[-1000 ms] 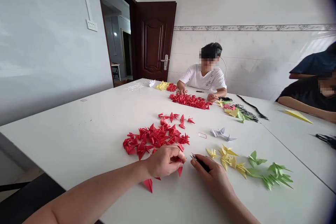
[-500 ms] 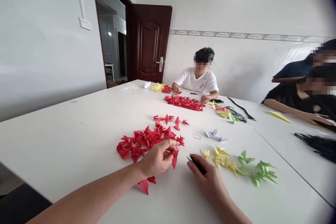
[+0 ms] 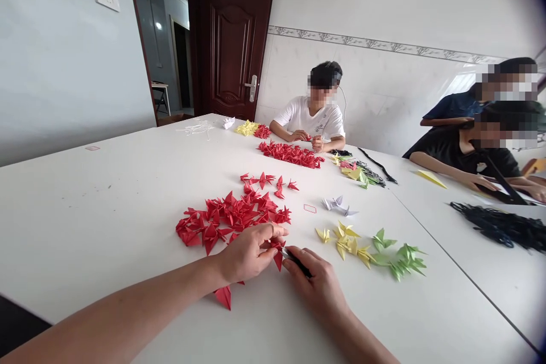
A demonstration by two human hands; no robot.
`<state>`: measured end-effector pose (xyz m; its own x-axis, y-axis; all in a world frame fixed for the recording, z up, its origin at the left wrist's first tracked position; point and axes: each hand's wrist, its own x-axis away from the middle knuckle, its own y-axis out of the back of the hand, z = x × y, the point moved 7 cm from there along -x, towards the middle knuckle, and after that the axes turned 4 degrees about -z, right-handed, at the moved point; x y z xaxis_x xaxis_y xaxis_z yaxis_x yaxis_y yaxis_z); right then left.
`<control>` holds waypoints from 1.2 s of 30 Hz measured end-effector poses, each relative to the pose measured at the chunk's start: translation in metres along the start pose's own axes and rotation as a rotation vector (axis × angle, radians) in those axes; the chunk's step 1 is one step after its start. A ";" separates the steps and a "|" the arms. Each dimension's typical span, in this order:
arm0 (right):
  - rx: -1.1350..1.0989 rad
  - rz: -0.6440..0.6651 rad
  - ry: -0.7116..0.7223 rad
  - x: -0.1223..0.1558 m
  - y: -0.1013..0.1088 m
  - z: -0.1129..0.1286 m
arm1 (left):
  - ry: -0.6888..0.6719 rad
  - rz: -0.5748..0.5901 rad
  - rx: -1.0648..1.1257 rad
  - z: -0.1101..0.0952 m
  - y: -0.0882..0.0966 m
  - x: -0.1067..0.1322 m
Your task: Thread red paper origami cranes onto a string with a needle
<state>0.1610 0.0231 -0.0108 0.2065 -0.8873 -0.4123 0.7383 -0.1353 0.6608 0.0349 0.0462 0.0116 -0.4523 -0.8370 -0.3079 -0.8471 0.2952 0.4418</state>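
Note:
My left hand (image 3: 247,253) is closed, pinching a red paper crane (image 3: 278,260) between thumb and fingers. Held in my right hand (image 3: 319,284) is a slim black-handled tool (image 3: 299,262) with a pointed metal tip; its exact kind is unclear. The tip meets the crane's right side, or nearly so. A heap of red paper cranes (image 3: 239,213) lies just beyond my left hand, and another red folded piece (image 3: 223,297) sits partly under my left forearm. Yellow cranes (image 3: 347,244) and green cranes (image 3: 405,264) lie to the right of my right hand.
Pale lavender cranes (image 3: 339,205) lie farther back on the white table (image 3: 128,205). A person in white (image 3: 318,116) sits opposite behind a red crane pile (image 3: 292,155). Two others sit at right, near black cords (image 3: 495,224). White strings (image 3: 199,128) lie far left.
My right hand has brought the tool's tip left to the red crane in my left hand. The view has shifted slightly. The person opposite has drawn their hands together.

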 end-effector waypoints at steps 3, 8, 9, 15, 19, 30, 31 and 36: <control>-0.007 0.020 0.004 0.000 -0.001 -0.002 | -0.001 0.007 -0.020 0.000 0.000 0.000; -0.038 0.044 0.001 0.000 -0.003 -0.003 | -0.001 0.023 -0.041 0.002 0.000 0.000; -0.047 0.047 -0.006 0.000 -0.003 -0.003 | -0.006 0.017 -0.039 0.002 0.000 -0.001; -0.089 0.040 -0.113 -0.001 -0.001 -0.013 | -0.067 -0.063 -0.063 -0.004 0.013 -0.005; -0.127 0.025 -0.177 -0.002 0.002 -0.016 | -0.017 -0.273 -0.212 0.002 0.055 -0.022; -0.140 0.045 -0.185 -0.006 0.008 -0.005 | 0.280 -0.522 -0.634 0.072 0.155 -0.099; -0.147 0.044 -0.182 -0.006 0.008 -0.004 | 0.284 -0.508 -0.647 0.073 0.155 -0.100; -0.150 0.041 -0.169 -0.007 0.008 -0.004 | 0.235 -0.371 -0.702 0.065 0.141 -0.098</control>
<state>0.1680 0.0298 -0.0046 0.1372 -0.9538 -0.2674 0.8213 -0.0414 0.5690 -0.0585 0.1992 0.0497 -0.0420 -0.9208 -0.3877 -0.5236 -0.3102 0.7935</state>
